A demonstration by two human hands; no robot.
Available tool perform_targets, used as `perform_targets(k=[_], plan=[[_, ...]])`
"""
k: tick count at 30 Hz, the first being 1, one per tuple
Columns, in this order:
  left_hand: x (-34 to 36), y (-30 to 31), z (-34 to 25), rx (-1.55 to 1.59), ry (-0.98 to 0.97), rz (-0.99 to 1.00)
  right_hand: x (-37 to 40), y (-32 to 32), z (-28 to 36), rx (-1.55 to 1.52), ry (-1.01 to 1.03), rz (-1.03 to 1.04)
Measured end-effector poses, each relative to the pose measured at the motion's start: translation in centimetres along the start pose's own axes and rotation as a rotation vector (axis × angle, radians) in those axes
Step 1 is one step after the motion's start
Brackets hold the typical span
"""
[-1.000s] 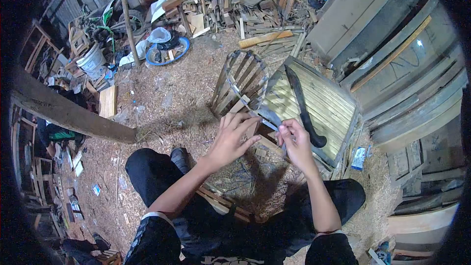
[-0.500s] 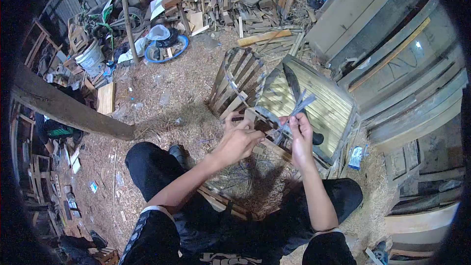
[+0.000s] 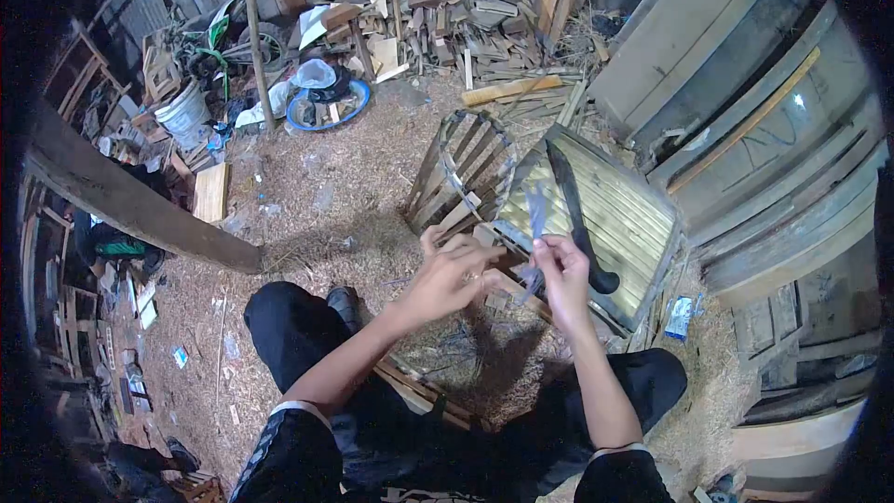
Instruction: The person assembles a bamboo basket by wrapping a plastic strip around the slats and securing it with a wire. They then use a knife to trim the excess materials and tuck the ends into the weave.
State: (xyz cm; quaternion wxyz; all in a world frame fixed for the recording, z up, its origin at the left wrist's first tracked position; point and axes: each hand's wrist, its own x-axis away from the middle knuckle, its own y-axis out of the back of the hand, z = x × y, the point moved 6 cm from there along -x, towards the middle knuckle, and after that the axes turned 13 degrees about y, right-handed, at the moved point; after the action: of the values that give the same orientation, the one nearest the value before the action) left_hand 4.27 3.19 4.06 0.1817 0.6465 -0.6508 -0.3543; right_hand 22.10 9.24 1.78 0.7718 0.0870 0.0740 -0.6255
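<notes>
My right hand point(image 3: 564, 281) pinches a bundle of thin greyish strips point(image 3: 535, 211) between thumb and fingers; ends stick out above and below the grip. My left hand point(image 3: 449, 277) is beside it, slightly blurred, its fingers bent but apart, with nothing visible in them. Just beyond the left hand a round basket-like frame of wooden slats point(image 3: 430, 168) leans to one side, its near end partly hidden by my hands. A machete point(image 3: 579, 224) with a dark curved handle lies on a slatted panel point(image 3: 629, 224) to the right.
Wood shavings cover the floor point(image 3: 307, 186). Offcuts point(image 3: 447, 28) are heaped at the back wall. A blue basin point(image 3: 358, 104), a white bucket point(image 3: 184, 116) and a post point(image 3: 149, 200) stand left. Boards point(image 3: 689, 33) lean on the right. Another person's leg point(image 3: 140, 470) shows lower left.
My right hand has drawn the strips slightly down, and they now hang closer together, off the machete blade. My left hand's fingers have loosened. The view has shifted slightly.
</notes>
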Motion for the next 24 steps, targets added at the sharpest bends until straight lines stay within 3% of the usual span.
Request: perform_targets(k=[4,9,11,12,14,16,19,22,24], plan=[[-0.1,0.9,0.9,0.146,0.157,-0.108,1.3,-3.1,-1.4,-0.054,0.031,0.217],[-0.4,0.3,2.1,0.216,0.248,-0.156,1.8,-4.6,-0.9,-0.064,0.008,0.309],[-0.5,-1.1,4.3,0.758,0.451,-0.133,1.9,-4.1,-1.6,-0.022,0.003,0.259],[-0.6,-0.9,4.0,0.758,0.449,-0.132,1.8,-4.3,-1.3,-0.021,0.004,0.257],[-0.5,0.0,3.0,0.478,0.383,-0.165,1.3,-3.6,1.1,0.086,0.239,0.075],[-0.3,-0.4,2.7,0.398,0.326,-0.171,1.2,-3.1,1.7,0.095,0.234,0.085],[-0.2,-1.1,2.4,0.323,0.267,-0.182,1.3,-2.8,1.0,0.087,0.167,0.216],[-0.5,-1.1,2.6,0.433,0.28,-0.128,1.2,-2.2,-0.3,0.111,0.071,0.163],[-0.6,-1.5,2.7,0.54,0.292,-0.063,1.1,-1.9,-0.8,-0.177,-0.087,0.021]])
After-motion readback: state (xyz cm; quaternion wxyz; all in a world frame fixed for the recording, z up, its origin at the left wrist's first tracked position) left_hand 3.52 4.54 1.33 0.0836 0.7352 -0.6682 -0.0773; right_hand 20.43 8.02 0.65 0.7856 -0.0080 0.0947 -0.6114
